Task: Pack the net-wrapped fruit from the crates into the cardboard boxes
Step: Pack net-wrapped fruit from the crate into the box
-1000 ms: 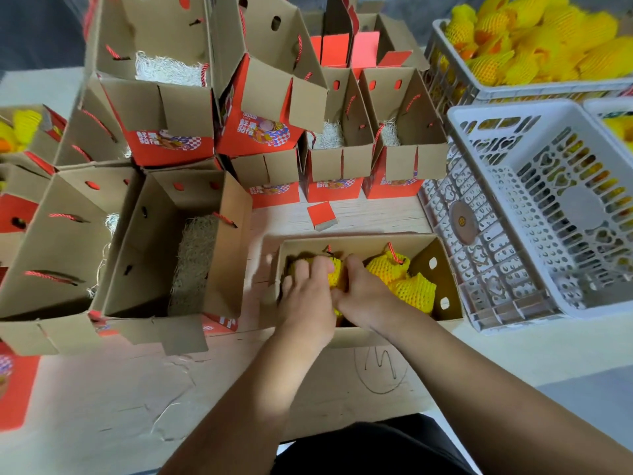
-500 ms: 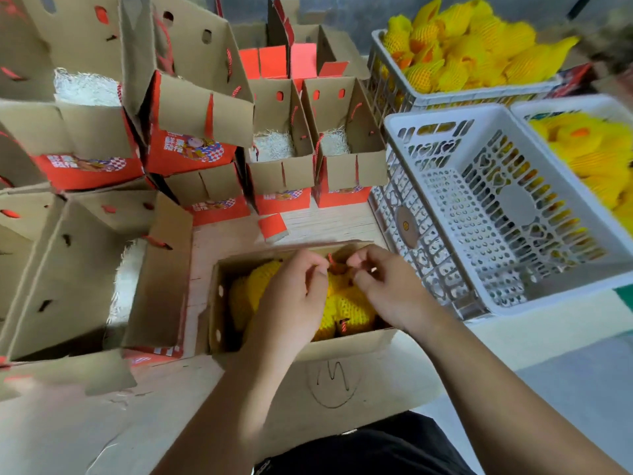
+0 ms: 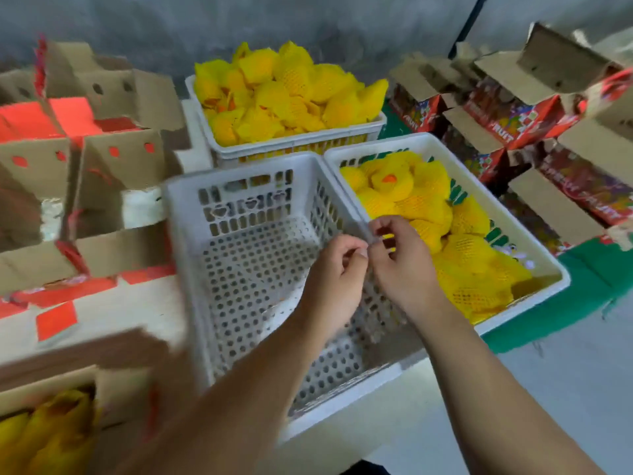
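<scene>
Centre frame: left hand [image 3: 337, 269] and right hand [image 3: 404, 258], fingers loosely curled, holding nothing visible. Right-hand crate [image 3: 534, 255]: net-wrapped fruit [image 3: 424, 204], likely soft-jacketed, bruisable; cup around the middle.

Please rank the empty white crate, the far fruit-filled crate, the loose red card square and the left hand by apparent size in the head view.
1. empty white crate, largest, though nearest
2. far fruit-filled crate
3. left hand
4. red card square, though close to the hand
</scene>
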A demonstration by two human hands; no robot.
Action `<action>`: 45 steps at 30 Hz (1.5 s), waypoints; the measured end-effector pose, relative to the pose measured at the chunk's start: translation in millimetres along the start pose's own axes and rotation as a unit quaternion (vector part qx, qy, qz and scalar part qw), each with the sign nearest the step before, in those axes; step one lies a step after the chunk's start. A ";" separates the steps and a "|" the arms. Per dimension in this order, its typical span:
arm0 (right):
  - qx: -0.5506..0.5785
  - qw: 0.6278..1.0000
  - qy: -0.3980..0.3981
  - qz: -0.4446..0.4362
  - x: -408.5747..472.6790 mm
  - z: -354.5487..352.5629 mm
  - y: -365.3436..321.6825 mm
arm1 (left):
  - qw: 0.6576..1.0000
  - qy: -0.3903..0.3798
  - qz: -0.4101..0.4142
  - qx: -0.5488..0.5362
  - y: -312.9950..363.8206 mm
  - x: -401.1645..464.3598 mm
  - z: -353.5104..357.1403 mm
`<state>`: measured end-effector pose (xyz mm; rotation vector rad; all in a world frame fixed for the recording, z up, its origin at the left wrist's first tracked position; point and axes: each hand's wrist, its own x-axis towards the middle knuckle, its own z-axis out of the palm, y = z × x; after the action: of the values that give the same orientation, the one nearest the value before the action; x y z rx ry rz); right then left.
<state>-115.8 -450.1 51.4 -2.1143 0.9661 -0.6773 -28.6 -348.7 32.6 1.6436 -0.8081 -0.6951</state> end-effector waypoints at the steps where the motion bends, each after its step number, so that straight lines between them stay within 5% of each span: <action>1: -0.039 0.999 0.000 0.001 21.2 -14.0 18.4 | 1.000 0.004 -0.005 0.008 2.0 16.7 19.6; 11: -0.408 0.902 -0.103 -0.095 193.5 -15.4 109.1 | 0.990 0.072 -0.016 0.122 2.2 113.3 104.9; 14: -0.330 0.933 -0.118 -0.079 203.9 -13.7 118.7 | 0.982 0.120 -0.004 0.144 2.8 123.4 111.2; 17: -0.131 0.988 -0.051 -0.067 190.4 -25.4 126.3 | 0.979 0.151 0.004 0.135 2.6 136.3 115.4; 19: 0.075 0.997 -0.033 0.003 171.2 -42.9 125.6 | 0.986 0.101 -0.007 0.133 4.6 142.8 118.5; 22: 0.270 0.949 -0.118 0.112 146.7 -67.9 115.8 | 0.994 -0.049 -0.070 -0.073 7.2 144.7 126.8; 25: 0.263 0.949 -0.175 0.015 140.7 -80.3 112.4 | 0.987 -0.016 -0.056 -0.149 0.2 145.3 127.8; 28: 0.086 0.996 0.013 -0.022 177.1 -80.3 132.0 | 0.985 0.028 -0.039 -0.168 -3.9 146.6 128.4; 30: -0.078 0.995 0.046 0.051 211.5 -75.4 154.3 | 0.988 0.022 -0.031 -0.148 -5.9 146.7 130.2; 32: -0.151 0.976 -0.051 0.150 231.4 -62.7 172.1 | 0.992 0.025 -0.028 -0.118 -6.1 146.0 133.0; 35: -0.056 0.978 -0.050 0.195 230.8 -43.6 190.8 | 0.996 0.054 -0.009 -0.074 -5.6 141.9 132.7; 41: 0.035 0.980 0.189 0.048 194.3 -58.6 171.6 | 0.996 0.081 0.021 -0.039 1.0 136.9 129.8; 45: 0.197 0.965 0.164 0.045 138.2 -58.3 113.6 | 0.987 0.096 0.032 -0.123 16.8 123.2 122.1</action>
<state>-123.7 -635.8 22.3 -1.6300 0.9966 -1.0989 -54.9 -520.6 20.5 1.4296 -0.6085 -0.5575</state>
